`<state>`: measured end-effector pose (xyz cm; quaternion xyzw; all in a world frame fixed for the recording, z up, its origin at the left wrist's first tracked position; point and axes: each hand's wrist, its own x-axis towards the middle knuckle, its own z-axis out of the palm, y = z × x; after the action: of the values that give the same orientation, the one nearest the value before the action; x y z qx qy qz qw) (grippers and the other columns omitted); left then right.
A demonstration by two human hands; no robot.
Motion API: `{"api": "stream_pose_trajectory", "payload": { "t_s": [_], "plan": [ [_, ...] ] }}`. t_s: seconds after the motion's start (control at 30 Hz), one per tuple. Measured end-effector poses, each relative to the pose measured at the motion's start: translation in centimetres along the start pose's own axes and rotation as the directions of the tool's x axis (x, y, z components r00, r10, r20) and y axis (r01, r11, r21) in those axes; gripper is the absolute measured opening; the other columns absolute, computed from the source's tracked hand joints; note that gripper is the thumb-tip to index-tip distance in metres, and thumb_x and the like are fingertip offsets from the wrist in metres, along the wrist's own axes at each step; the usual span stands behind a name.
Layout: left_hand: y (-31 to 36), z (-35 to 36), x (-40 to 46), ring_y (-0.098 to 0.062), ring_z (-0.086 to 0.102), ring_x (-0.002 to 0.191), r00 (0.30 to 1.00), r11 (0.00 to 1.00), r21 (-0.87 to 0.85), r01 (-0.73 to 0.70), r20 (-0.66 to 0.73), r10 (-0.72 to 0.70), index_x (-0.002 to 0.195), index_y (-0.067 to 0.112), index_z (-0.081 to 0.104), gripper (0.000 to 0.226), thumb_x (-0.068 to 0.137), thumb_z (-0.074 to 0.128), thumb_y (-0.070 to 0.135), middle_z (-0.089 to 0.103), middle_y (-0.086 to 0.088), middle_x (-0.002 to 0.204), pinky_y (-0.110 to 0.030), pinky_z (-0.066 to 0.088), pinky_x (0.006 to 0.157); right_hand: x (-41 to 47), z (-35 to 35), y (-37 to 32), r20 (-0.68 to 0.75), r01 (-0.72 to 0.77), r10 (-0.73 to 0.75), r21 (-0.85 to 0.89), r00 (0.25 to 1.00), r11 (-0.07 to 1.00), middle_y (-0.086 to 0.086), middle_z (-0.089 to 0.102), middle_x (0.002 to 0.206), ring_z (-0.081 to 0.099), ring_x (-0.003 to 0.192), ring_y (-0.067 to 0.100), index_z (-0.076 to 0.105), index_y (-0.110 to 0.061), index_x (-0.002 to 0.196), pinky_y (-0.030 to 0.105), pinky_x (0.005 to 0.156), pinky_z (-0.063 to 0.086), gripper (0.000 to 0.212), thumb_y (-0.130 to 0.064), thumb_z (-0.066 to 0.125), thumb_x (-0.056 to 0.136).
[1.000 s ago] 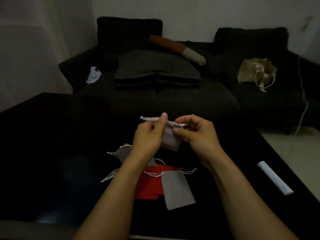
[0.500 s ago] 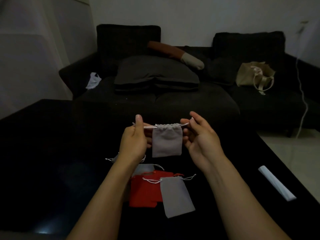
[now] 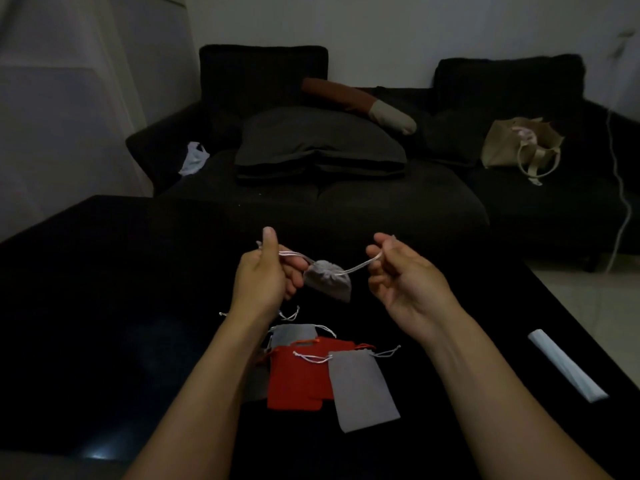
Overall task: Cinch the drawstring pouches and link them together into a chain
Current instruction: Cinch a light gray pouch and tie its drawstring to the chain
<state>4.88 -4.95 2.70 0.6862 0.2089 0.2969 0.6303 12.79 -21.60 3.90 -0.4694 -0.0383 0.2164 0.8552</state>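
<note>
- One grey pouch [image 3: 328,279] is up in the air over the table, mouth bunched tight, hanging between my two hands on its white drawstring [image 3: 360,267].
- My left hand [image 3: 260,279] pinches the cord end on its side, thumb sticking up; my right hand [image 3: 401,275] pinches the other end, fingers curled round it. The two hands are well apart, cord stretched.
- On the black table [image 3: 104,306] under my wrists I count two more grey pouches: one flat in front [image 3: 362,389], one further back [image 3: 292,336] half covered.
- Two red pouches [image 3: 298,379] by my count, overlapping, touching the front grey one. All of these look uncinched.
- There's another loose cord loop [image 3: 289,313] near my left wrist, can't tell what it belongs to.
- One white rolled thing [image 3: 566,365] lies off to the right on the table.
- Behind: one dark sofa [image 3: 346,188], one beige tote bag [image 3: 519,143] on it.
</note>
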Motion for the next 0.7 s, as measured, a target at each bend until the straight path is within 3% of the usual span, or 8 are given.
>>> {"api": "stream_pose_trajectory", "payload": {
  "t_s": [0.07, 0.13, 0.2, 0.5, 0.57, 0.6, 0.67, 0.7],
  "plan": [
    [0.3, 0.1, -0.1, -0.014, 0.049, 0.040, 0.997, 1.000, -0.008, 0.012, -0.081, -0.012, 0.054, 0.009, 0.057, 0.072, 0.105, 0.024, 0.048, 0.055, -0.002, 0.041, -0.027, 0.040, 0.048, 0.0, 0.1, 0.1, -0.008, 0.018, -0.018, -0.013, 1.000, 1.000, 0.003, 0.060, 0.065, 0.050, 0.049, 0.004, 0.066, -0.007, 0.095, 0.015, 0.045, 0.042, 0.016, -0.013, 0.051, 0.101],
    [0.3, 0.2, 0.1, -0.018, 0.046, 0.044, 0.975, 0.985, -0.156, 0.080, -0.193, -0.110, 0.053, 0.013, 0.050, 0.066, 0.104, 0.027, 0.049, 0.053, -0.002, 0.041, -0.031, 0.039, 0.053, 0.3, -0.2, -0.4, -0.062, 0.073, -0.073, 0.005, 0.995, 0.997, 0.002, 0.055, 0.064, 0.046, 0.048, 0.004, 0.065, -0.006, 0.092, 0.015, 0.045, 0.040, 0.018, -0.010, 0.050, 0.101],
    [0.5, 0.4, -0.2, -0.018, 0.046, 0.046, 0.954, 0.943, -0.297, 0.153, -0.204, -0.219, 0.054, 0.016, 0.047, 0.062, 0.103, 0.029, 0.050, 0.053, -0.001, 0.044, -0.034, 0.039, 0.056, 0.4, -0.4, -0.6, -0.074, 0.096, -0.097, -0.015, 0.993, 0.995, 0.000, 0.055, 0.063, 0.046, 0.049, 0.004, 0.065, -0.006, 0.093, 0.016, 0.047, 0.040, 0.018, -0.011, 0.051, 0.101],
    [0.8, 1.8, -0.6, -0.014, 0.043, 0.048, 0.970, 0.960, -0.238, 0.148, -0.152, -0.187, 0.059, 0.016, 0.047, 0.058, 0.104, 0.028, 0.047, 0.054, 0.000, 0.052, -0.029, 0.037, 0.052, 0.6, -1.4, -1.5, -0.094, 0.104, -0.111, -0.068, 0.989, 0.992, -0.001, 0.051, 0.061, 0.040, 0.048, 0.005, 0.064, -0.006, 0.096, 0.016, 0.044, 0.034, 0.017, -0.012, 0.049, 0.102],
    [0.9, 1.9, -0.8, -0.012, 0.047, 0.056, 0.978, 0.964, -0.207, 0.167, -0.092, -0.190, 0.065, 0.015, 0.063, 0.062, 0.103, 0.029, 0.050, 0.059, -0.002, 0.067, -0.028, 0.041, 0.057, 0.3, -1.6, -1.4, -0.075, 0.091, -0.100, -0.113, 0.992, 0.989, -0.001, 0.052, 0.062, 0.043, 0.049, 0.005, 0.064, -0.009, 0.100, 0.017, 0.043, 0.037, 0.016, -0.014, 0.048, 0.102],
    [1.1, 1.7, -0.9, -0.011, 0.047, 0.059, 0.982, 0.940, -0.287, 0.183, -0.001, -0.191, 0.070, 0.016, 0.071, 0.063, 0.103, 0.030, 0.050, 0.064, -0.003, 0.077, -0.026, 0.042, 0.057, 0.1, -1.7, -1.4, -0.061, 0.094, -0.105, -0.155, 0.993, 0.983, -0.001, 0.053, 0.062, 0.046, 0.049, 0.006, 0.064, -0.011, 0.100, 0.017, 0.043, 0.038, 0.017, -0.015, 0.048, 0.102],
    [1.8, 1.4, -1.0, -0.008, 0.050, 0.060, 0.962, 0.827, -0.494, 0.268, 0.190, -0.198, 0.061, 0.013, 0.062, 0.061, 0.102, 0.035, 0.048, 0.073, -0.003, 0.100, -0.020, 0.043, 0.053, -0.3, -1.6, -1.5, -0.036, 0.108, -0.119, -0.223, 0.992, 0.969, -0.001, 0.056, 0.062, 0.051, 0.050, 0.007, 0.065, -0.015, 0.100, 0.018, 0.046, 0.040, 0.017, -0.017, 0.048, 0.103],
    [2.1, 1.3, -1.0, -0.007, 0.051, 0.058, 0.949, 0.770, -0.558, 0.308, 0.240, -0.205, 0.057, 0.015, 0.052, 0.056, 0.101, 0.039, 0.047, 0.076, -0.005, 0.099, -0.019, 0.044, 0.050, -0.5, -1.5, -1.6, -0.028, 0.112, -0.122, -0.230, 0.992, 0.967, -0.002, 0.058, 0.062, 0.053, 0.051, 0.007, 0.066, -0.016, 0.099, 0.018, 0.047, 0.042, 0.017, -0.018, 0.049, 0.103]
  ]
}}
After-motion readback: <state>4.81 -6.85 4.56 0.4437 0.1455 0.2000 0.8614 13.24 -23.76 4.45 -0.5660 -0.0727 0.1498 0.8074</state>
